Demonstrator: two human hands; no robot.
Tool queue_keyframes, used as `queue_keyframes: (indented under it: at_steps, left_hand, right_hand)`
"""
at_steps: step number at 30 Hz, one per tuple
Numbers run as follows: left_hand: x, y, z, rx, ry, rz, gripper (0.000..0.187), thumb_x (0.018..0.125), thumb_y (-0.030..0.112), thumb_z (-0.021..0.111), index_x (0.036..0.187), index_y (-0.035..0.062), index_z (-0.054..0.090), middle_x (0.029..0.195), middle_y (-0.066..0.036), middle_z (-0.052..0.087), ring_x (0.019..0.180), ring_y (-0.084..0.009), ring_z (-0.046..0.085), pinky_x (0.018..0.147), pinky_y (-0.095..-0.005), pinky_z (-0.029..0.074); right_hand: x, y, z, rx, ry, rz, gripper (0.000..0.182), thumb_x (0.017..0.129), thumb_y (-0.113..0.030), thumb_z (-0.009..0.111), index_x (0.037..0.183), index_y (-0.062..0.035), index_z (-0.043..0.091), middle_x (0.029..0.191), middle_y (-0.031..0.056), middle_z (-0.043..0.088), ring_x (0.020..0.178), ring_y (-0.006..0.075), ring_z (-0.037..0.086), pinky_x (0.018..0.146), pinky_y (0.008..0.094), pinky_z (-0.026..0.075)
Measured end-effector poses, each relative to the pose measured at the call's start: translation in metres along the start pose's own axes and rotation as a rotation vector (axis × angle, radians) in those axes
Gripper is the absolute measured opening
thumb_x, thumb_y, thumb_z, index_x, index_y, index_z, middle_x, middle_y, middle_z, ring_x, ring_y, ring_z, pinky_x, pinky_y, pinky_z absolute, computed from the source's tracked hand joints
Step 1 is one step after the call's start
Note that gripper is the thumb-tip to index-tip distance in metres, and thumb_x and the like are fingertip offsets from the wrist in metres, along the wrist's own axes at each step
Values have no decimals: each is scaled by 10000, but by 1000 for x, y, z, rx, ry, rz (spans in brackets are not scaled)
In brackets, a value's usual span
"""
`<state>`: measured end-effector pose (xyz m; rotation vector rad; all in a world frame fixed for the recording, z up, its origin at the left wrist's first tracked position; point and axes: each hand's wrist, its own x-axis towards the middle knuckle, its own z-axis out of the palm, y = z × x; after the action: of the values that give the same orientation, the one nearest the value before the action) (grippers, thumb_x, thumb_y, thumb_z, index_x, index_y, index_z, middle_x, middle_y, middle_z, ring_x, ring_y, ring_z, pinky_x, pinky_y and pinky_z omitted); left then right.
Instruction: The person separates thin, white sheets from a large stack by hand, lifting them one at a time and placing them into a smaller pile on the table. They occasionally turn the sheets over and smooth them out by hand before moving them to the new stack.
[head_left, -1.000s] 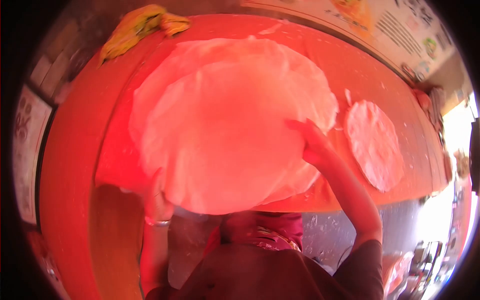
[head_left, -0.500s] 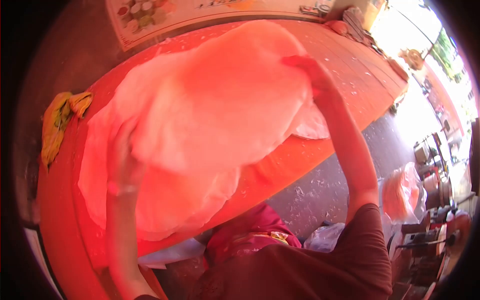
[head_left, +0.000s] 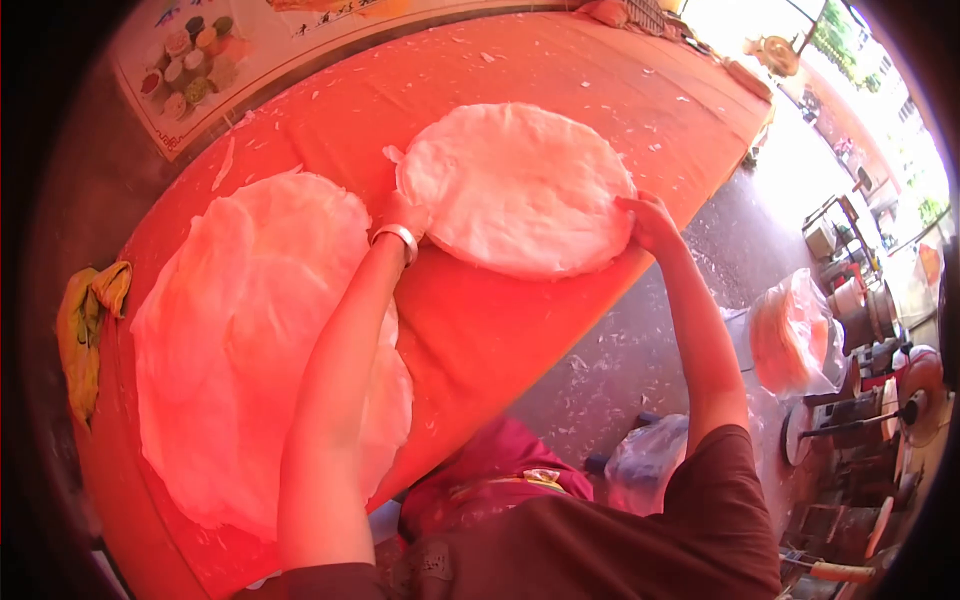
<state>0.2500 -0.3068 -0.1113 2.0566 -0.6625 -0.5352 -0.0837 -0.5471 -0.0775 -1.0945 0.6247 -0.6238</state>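
Observation:
A thick round stack of pale, thin, soft sheets (head_left: 515, 190) lies flat on the orange-red table covering (head_left: 480, 340). My left hand (head_left: 403, 215), with a light band at its wrist, is closed on the stack's left edge. Its fingertips are partly hidden. On the opposite side, my right hand (head_left: 648, 220) pinches the right edge, thumb and fingers around the rim. Beneath my left forearm spreads a larger, wrinkled pile of similar pale sheets (head_left: 250, 340), apart from the round stack.
White flakes are scattered over the table and the floor (head_left: 690, 310). A yellow cloth (head_left: 85, 340) hangs at the left edge. At the right stand a clear bag of round sheets (head_left: 795, 335) and a fan (head_left: 920, 390). A printed poster (head_left: 190, 70) is beyond the table.
The raised, billowing sheets between my hands have come down, and a compact round stack now lies there. My left hand has moved right, off the larger pile. The view has shifted.

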Motion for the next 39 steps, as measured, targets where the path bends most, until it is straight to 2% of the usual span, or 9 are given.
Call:
queue_keyframes:
  at_steps: [8,11,15,17,19,24,27,31,39]
  left_hand:
    - [-56,51,-19,-13,-115,-93,409,775,76,530,1168,2,445,960,-126,586,749,-225,627,531,-352,556]
    - [-65,64,-21,161,-61,-39,492,784,159,545,1234,26,394,991,-136,577,748,-230,624,479,-336,531]
    - [-92,101,-39,57,-108,233,649,786,284,564,1323,31,302,1043,-180,562,767,-261,607,533,-349,503]
    - [-98,104,-60,71,-117,315,634,802,323,583,1292,5,336,1017,-150,567,767,-221,606,590,-317,499]
    - [-111,106,-90,69,-108,339,629,818,362,602,1260,-21,371,991,-120,572,768,-180,606,647,-284,495]
    - [-217,99,-187,-587,-35,323,339,898,285,543,1072,-6,529,870,-60,590,810,-143,599,695,-278,510]
    - [-266,47,-235,-669,171,280,244,903,227,537,1035,22,551,876,-72,605,817,-151,605,706,-289,509]
    - [-320,-49,-274,-887,522,168,167,893,166,533,998,39,556,892,-86,614,845,-184,610,732,-308,502]
    - [-393,-130,-259,-817,811,94,226,909,116,504,1109,13,479,967,-100,589,900,-174,584,808,-294,481]
  right_hand:
    - [-16,-12,26,-350,238,-73,420,760,-27,630,1146,60,487,1054,197,573,930,276,601,793,387,503]
    - [-22,-9,44,-1282,516,-547,585,789,-142,653,1290,-9,383,1235,251,447,1172,346,443,960,442,385]
    - [-73,-2,106,-1866,179,-702,655,850,-377,548,1387,-122,273,1410,212,257,1338,377,156,1079,465,174]
    - [-65,34,95,-1920,-101,-380,636,872,-466,464,1399,-169,270,1451,172,216,1360,371,93,1094,461,123]
    - [-51,31,73,-1979,-299,-577,580,908,-472,357,1396,-166,286,1427,193,261,1344,372,167,1099,468,94]
    - [-48,-3,104,-1816,-404,-321,500,884,-353,478,1278,-48,438,1314,208,422,1255,367,341,1041,452,260]
    - [-80,-6,172,-1739,-267,-766,471,853,-280,549,1233,-12,476,1293,201,446,1240,355,366,1014,442,305]
    - [-123,9,290,-1371,-591,-987,496,793,-195,642,1225,-12,482,1278,196,459,1231,356,377,1027,414,305]
    - [-148,106,496,-1266,-914,-1269,656,817,-410,586,1324,-59,361,1310,171,427,1255,351,342,1037,448,270]
